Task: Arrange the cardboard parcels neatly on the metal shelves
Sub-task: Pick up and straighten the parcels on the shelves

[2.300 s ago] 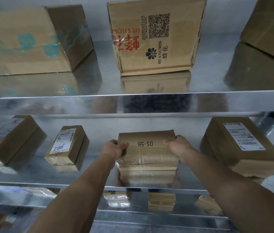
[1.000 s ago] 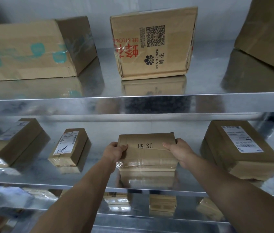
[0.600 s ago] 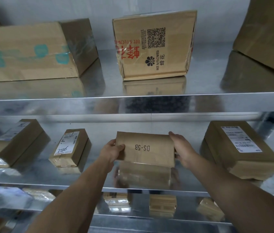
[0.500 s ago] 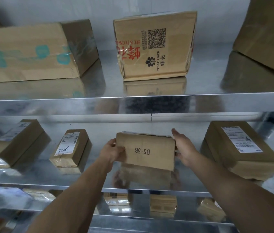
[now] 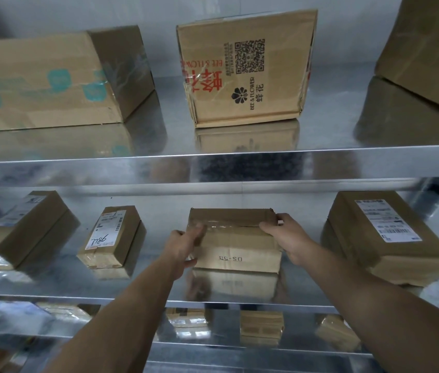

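A small cardboard parcel marked DS-5B lies on the middle metal shelf, its taped face up and the print on the front side. My left hand grips its left end, thumb under the front corner and fingers over the top. My right hand grips the right end, fingers curled over the top edge. Left of it lies a narrow parcel with a white label marked 98LL. A larger labelled parcel sits to the right.
Another parcel lies at the far left of the middle shelf. The upper shelf holds a long box, an upright Bee & Flower box and a big box at right. Several small parcels sit on the lower shelf.
Both hands lifted the DS-5B parcel and rolled it toward me. The printed face that was on top now faces front, and the taped face is up.
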Demonstrator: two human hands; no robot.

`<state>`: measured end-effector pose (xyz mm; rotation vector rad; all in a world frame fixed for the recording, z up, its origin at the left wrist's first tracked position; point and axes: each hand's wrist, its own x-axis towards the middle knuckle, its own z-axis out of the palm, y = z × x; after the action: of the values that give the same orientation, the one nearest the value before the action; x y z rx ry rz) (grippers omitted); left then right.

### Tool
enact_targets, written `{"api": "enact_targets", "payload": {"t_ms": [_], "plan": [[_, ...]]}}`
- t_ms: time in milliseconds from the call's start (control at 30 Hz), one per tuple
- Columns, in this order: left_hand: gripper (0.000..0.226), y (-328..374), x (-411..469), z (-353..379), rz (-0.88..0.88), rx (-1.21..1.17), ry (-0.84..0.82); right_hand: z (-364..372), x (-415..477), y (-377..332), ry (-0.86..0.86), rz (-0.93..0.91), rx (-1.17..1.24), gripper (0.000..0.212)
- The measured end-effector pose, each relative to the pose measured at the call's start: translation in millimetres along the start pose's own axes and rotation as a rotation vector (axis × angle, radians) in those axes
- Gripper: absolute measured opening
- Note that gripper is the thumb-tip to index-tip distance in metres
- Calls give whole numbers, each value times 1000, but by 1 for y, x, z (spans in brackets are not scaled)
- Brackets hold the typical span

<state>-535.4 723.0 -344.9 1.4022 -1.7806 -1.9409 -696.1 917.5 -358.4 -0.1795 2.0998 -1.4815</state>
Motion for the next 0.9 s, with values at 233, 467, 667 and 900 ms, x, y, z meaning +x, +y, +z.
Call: {"api": "enact_targets", "payload": {"t_ms": [233, 467, 667, 900], "plan": [[40, -3, 9, 11, -22, 61, 79, 4, 0, 2, 65, 11, -151, 53], [43, 0, 15, 13, -18, 85, 101, 6, 4, -1, 74, 30, -223, 57], [40, 1, 19, 12, 65, 8, 112, 0, -1, -9, -9, 8, -103, 71], [52, 27, 11, 7, 252, -89, 110, -6, -5, -28, -36, 78, 172, 26]]}}
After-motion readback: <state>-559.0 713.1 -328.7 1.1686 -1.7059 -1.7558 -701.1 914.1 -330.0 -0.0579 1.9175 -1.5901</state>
